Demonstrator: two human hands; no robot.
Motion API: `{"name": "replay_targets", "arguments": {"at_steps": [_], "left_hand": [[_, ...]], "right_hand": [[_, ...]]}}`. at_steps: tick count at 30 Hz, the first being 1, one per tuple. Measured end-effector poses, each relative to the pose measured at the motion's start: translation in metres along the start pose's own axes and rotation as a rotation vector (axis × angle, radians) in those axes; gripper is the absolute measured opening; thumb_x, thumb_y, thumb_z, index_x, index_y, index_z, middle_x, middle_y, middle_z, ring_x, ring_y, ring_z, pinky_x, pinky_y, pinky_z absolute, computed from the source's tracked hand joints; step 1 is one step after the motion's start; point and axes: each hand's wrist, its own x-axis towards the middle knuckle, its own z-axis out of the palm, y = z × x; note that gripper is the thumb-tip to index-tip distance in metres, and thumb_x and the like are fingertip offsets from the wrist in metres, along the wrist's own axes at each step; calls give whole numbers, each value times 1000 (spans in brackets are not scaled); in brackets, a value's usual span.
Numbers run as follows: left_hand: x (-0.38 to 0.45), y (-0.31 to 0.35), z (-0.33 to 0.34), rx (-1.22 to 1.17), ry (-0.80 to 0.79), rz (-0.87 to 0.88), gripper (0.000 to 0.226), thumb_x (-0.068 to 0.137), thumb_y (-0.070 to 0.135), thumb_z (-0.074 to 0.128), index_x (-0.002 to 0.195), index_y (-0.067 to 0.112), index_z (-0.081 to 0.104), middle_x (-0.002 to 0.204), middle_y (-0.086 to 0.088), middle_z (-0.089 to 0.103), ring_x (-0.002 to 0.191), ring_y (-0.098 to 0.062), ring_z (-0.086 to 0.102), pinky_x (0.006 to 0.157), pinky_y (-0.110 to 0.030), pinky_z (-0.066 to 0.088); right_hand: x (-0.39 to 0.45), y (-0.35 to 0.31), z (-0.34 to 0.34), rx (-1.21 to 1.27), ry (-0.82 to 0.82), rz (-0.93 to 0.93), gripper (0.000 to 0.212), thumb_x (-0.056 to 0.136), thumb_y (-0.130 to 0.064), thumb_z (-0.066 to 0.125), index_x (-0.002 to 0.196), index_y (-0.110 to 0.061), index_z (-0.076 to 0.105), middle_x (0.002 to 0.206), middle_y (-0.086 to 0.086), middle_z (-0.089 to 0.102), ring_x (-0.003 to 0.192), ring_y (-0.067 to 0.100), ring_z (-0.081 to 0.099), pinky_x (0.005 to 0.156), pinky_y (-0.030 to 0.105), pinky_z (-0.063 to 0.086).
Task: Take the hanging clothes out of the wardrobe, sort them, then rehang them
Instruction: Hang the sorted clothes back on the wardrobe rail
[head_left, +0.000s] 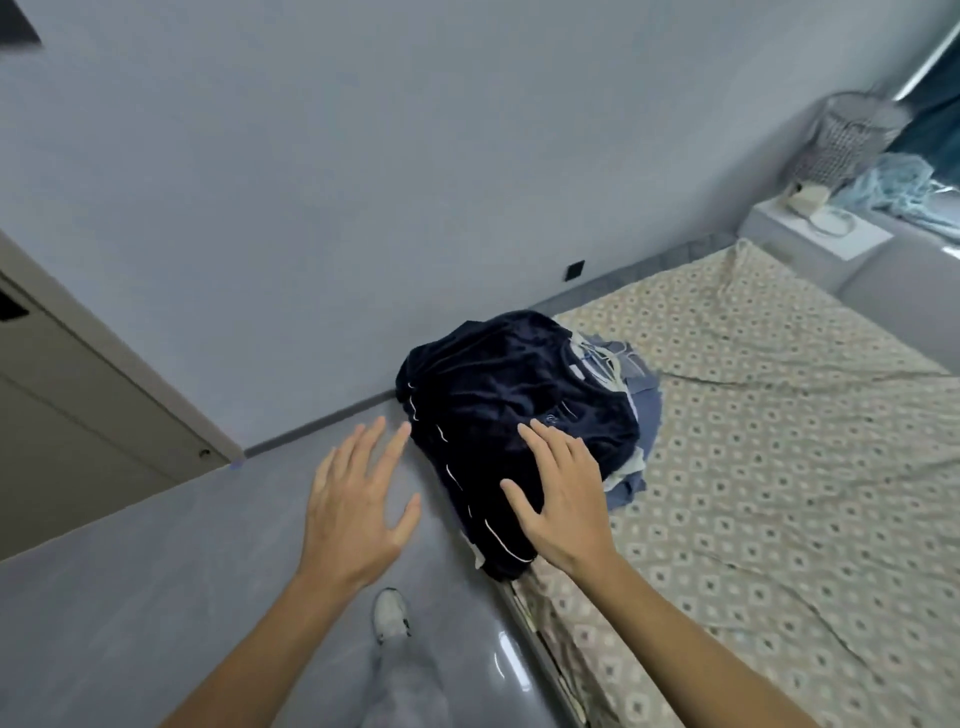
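Clothes pile (519, 415) on bed (753, 467); right hand (563, 499) spread on it, left hand (353, 504) spread.

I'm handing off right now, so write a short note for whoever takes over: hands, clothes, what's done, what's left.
Left hand: open, fingers spread, over the floor beside the pile, holding nothing.
Right hand: open, fingers straight, over the dark navy garment.
Clothes: one heap at the corner of the bed, navy garment on top, blue-grey pieces under it.
Done: clothes are out on the bed.
Left: sorting and rehanging; wardrobe not in view.
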Motion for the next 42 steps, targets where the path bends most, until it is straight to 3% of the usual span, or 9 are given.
{"name": "replay_targets", "arguments": {"at_steps": [8, 14, 18, 22, 25, 31, 36, 42], "left_hand": [[189, -13, 66, -79, -168, 244, 78, 94, 57, 45, 165, 32, 24, 170, -2, 28, 158, -23, 20, 125, -51, 28], [315, 1, 109, -9, -272, 345, 76, 93, 59, 44, 163, 31, 31, 165, -2, 39, 155, -23, 28, 122, -49, 32], [374, 18, 156, 51, -347, 415, 76, 93, 59, 45, 162, 30, 34, 163, -3, 42, 154, -24, 32, 121, -47, 35], [430, 39, 215, 89, -387, 380, 77, 93, 62, 37, 161, 28, 35, 161, -4, 44, 152, -26, 36, 119, -47, 37], [473, 60, 267, 91, -451, 394, 79, 93, 65, 27, 162, 29, 33, 163, -2, 41, 153, -24, 33, 119, -47, 36], [553, 100, 394, 78, -551, 508, 78, 96, 67, 21, 162, 29, 33, 164, -1, 39, 153, -23, 30, 120, -46, 33], [601, 120, 506, 137, -621, 581, 63, 105, 57, 36, 161, 27, 35, 162, -4, 40, 151, -25, 31, 119, -44, 33], [615, 107, 578, 193, -688, 652, 65, 103, 59, 32, 160, 28, 35, 162, -5, 37, 152, -24, 28, 121, -46, 33]], "right_hand": [[89, 68, 24, -101, 23, 320, 65, 102, -60, 48, 158, -30, 37, 162, -9, 40, 149, 17, 35, 122, 49, 30], [148, 131, 33, -133, 41, 545, 69, 99, -66, 41, 158, -30, 38, 161, -8, 41, 148, 19, 35, 121, 48, 32], [175, 196, 42, -124, 22, 657, 72, 98, -68, 35, 159, -29, 37, 161, -7, 40, 148, 19, 34, 120, 46, 34], [193, 275, 59, -135, -42, 755, 74, 98, -69, 31, 159, -27, 36, 159, -5, 41, 146, 20, 36, 117, 44, 38], [208, 327, 75, -127, -83, 828, 67, 104, -61, 39, 160, -23, 33, 160, 0, 40, 145, 24, 35, 114, 43, 40], [243, 420, 132, -89, -141, 885, 68, 107, -59, 38, 164, -24, 25, 160, 2, 41, 144, 29, 36, 114, 42, 39], [275, 489, 189, -37, -179, 959, 69, 106, -62, 38, 163, -25, 25, 159, 5, 42, 144, 32, 36, 111, 49, 41], [334, 531, 229, 88, -91, 954, 58, 106, -54, 48, 153, -21, 42, 147, 5, 55, 136, 31, 44, 105, 50, 40]]}}
